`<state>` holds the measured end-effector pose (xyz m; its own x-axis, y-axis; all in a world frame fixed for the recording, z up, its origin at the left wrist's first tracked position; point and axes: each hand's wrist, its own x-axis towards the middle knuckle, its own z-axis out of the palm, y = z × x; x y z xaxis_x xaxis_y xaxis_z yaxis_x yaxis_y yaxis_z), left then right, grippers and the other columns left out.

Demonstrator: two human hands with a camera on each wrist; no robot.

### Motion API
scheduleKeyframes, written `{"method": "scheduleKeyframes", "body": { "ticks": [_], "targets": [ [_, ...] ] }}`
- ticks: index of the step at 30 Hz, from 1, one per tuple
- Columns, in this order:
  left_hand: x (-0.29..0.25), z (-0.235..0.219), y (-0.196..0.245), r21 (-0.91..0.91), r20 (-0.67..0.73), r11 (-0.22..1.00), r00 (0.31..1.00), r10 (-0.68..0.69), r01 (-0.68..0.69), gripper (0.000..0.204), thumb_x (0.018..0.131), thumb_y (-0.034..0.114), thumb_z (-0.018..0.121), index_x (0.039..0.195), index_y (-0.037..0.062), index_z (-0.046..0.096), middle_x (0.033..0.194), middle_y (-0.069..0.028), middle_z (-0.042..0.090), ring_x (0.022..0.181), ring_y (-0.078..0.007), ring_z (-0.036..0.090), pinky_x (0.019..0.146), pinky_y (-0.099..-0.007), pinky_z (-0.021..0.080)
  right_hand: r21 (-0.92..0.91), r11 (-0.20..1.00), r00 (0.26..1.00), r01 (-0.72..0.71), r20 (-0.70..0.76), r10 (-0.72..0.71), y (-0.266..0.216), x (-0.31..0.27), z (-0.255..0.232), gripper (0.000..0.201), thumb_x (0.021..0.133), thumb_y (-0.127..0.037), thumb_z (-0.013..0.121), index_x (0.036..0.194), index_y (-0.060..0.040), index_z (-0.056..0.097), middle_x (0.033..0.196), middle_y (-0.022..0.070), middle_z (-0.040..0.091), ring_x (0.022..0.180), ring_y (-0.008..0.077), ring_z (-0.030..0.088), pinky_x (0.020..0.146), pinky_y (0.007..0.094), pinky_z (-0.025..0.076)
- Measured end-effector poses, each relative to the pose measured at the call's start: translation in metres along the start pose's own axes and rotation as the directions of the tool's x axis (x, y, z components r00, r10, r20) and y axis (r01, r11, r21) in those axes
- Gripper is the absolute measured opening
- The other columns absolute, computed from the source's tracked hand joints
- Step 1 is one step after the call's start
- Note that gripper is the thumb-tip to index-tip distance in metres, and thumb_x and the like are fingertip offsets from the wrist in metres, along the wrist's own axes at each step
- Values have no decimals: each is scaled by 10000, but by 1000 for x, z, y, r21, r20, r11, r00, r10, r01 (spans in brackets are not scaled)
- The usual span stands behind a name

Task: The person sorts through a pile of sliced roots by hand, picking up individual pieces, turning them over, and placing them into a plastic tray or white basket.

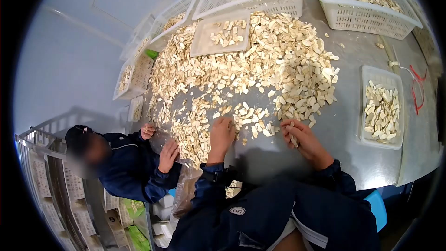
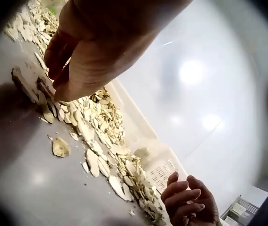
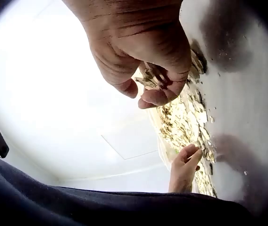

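A broad heap of pale, dried-looking oval slices (image 1: 297,60) with brownish edges covers much of the metal table. My right hand (image 1: 302,140) is in front of the heap's right side. In the right wrist view its curled fingers hold several slices (image 3: 154,77) against the palm. My left hand (image 1: 222,135) is over a smaller band of slices (image 1: 197,128). In the left wrist view, its thumb and fingertips are down at some slices (image 2: 45,107); I cannot tell whether it pinches one. A shallow white tray (image 1: 200,42) with some slices rests on the heap.
At right stands a white tray (image 1: 396,143) of slices, near a red cord (image 1: 416,90). White perforated baskets (image 1: 367,18) with slices line the far edge. Another person's hand (image 1: 168,155) is left of mine, at the slices. A plastic bag (image 1: 186,188) hangs by the near edge.
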<state>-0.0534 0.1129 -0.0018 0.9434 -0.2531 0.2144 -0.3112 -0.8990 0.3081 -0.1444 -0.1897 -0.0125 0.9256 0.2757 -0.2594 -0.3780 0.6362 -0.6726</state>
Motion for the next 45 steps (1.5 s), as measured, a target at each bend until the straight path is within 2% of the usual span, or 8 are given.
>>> {"method": "scheduleKeyframes", "body": {
  "ticks": [8,11,14,21,32,35,41,45],
  "targets": [
    [-1,7,-8,35,78,991,988,-130,128,185,830,129,668,1007,78,678,950,-163,661,783,-391,648,674,-466,535,-7,1000,998,20,-62,-21,2,5,-4,190,998,-154,574,1150,-47,615,838,-26,565,709,62,525,557,224,407],
    [-1,7,-16,-170,154,951,960,-235,260,174,875,125,673,1042,80,692,892,-96,681,723,-258,662,621,-367,517,-17,1000,997,12,-74,-13,-1,3,-2,189,996,-148,571,1149,-46,615,819,-27,558,697,60,522,550,217,399],
    [-3,13,-16,-773,359,438,885,-296,459,174,927,101,663,1096,79,696,856,6,664,716,-98,621,604,-251,472,-38,999,996,23,-80,-26,0,3,-2,192,994,-146,571,1149,-42,615,824,-22,571,690,62,523,549,220,401],
    [0,19,63,-835,517,164,851,-88,524,210,972,56,606,1174,32,655,881,9,650,743,-72,611,634,-208,471,-233,972,998,-14,-62,0,1,1,-3,280,981,-214,618,1194,-33,616,870,-1,630,745,75,591,621,237,470],
    [0,20,112,-809,582,212,797,159,548,194,979,48,585,1165,34,640,893,12,625,754,-64,563,663,-211,442,-260,966,998,10,-59,-26,8,2,-8,213,963,-249,648,1085,-75,631,854,-11,650,753,70,606,644,233,472],
    [1,19,100,-763,566,384,825,8,520,161,977,81,611,1128,41,648,888,19,621,742,-57,551,642,-203,429,-260,965,997,-12,-71,-7,4,2,-5,180,958,-232,645,1049,-77,629,857,-6,651,759,73,604,635,238,472],
    [18,46,74,-634,134,773,982,134,-19,140,971,127,643,1052,14,638,931,-8,616,789,-62,587,633,-229,470,-134,991,999,7,-30,-11,0,1,1,178,965,-192,622,1092,-69,605,858,14,646,763,90,608,627,250,476],
    [55,48,104,-445,79,871,959,272,-211,221,892,21,643,1111,40,662,1060,-117,662,875,-237,658,694,-310,531,-135,991,1000,19,-4,-20,-1,0,-2,192,986,-151,599,1150,-55,576,808,20,612,746,108,597,612,256,470]
  ]
}}
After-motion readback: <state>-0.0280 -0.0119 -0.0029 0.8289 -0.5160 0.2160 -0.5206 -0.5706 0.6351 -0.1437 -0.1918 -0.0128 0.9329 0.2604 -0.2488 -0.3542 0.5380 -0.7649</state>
